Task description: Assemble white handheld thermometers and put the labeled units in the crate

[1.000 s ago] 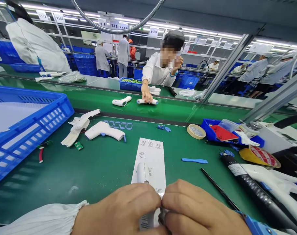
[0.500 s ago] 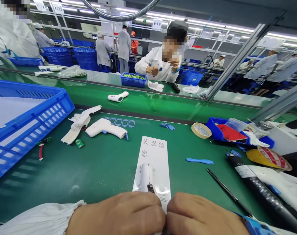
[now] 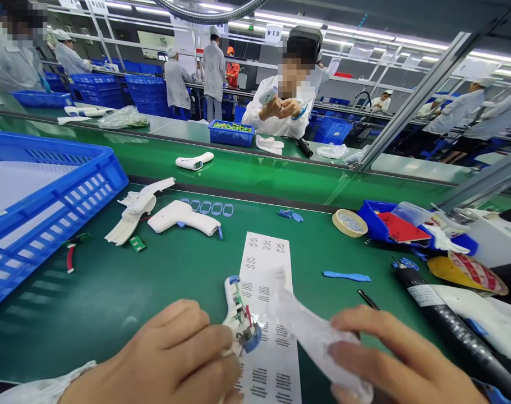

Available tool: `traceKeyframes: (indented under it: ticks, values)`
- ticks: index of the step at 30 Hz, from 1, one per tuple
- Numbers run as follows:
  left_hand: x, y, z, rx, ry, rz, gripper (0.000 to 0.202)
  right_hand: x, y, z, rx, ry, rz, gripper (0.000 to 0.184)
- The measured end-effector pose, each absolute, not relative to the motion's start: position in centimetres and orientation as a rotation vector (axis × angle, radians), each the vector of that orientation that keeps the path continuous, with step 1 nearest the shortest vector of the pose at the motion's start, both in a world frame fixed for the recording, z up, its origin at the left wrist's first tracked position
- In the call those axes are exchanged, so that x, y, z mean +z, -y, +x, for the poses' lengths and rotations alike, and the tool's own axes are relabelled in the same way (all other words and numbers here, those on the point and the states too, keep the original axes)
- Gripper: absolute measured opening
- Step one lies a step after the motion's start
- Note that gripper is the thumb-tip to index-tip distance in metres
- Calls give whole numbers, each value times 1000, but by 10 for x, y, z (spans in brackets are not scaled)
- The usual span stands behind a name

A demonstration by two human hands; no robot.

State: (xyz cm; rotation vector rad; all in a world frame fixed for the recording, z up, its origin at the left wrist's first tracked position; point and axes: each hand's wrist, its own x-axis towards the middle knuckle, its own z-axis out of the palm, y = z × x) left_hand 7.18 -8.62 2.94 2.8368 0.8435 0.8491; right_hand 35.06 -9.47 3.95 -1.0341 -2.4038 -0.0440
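Observation:
My left hand (image 3: pixel 175 359) is closed around an opened white thermometer half (image 3: pixel 239 317), whose wires, red lead and blue trigger part show inside. My right hand (image 3: pixel 402 365) grips the other white shell half (image 3: pixel 312 334), blurred by motion and pulled off to the right. Both hover over a white label sheet (image 3: pixel 267 314) lying on the green mat. A whole white thermometer gun (image 3: pixel 183 217) lies further back, with white shell pieces (image 3: pixel 136 213) to its left.
A blue crate (image 3: pixel 49 202) stands at the left. A tape roll (image 3: pixel 349 222), blue bin (image 3: pixel 377 221), blue strip (image 3: pixel 346 276) and black tool (image 3: pixel 452 331) lie at the right. Across the green conveyor (image 3: pixel 255 174) a person in white holds a thermometer.
The closed device between my hands has come apart: my left hand now holds the half with electronics, my right hand has pulled the other shell rightwards. The person opposite lifted a thermometer.

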Motion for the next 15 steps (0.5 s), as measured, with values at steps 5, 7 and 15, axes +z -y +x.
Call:
traceKeyframes:
  ticks: [5,7,15]
  values:
    - [18,101,47,813,-945,2718,18,10,82,373,-58,2179,-1251,11]
    - [10,110,45,926,-1028,2705,16,-4,83,376,-30,2086,-1385,17]
    - [5,113,109,1329,-982,2987,20,-4,110,309,1597,1315,-1054,58]
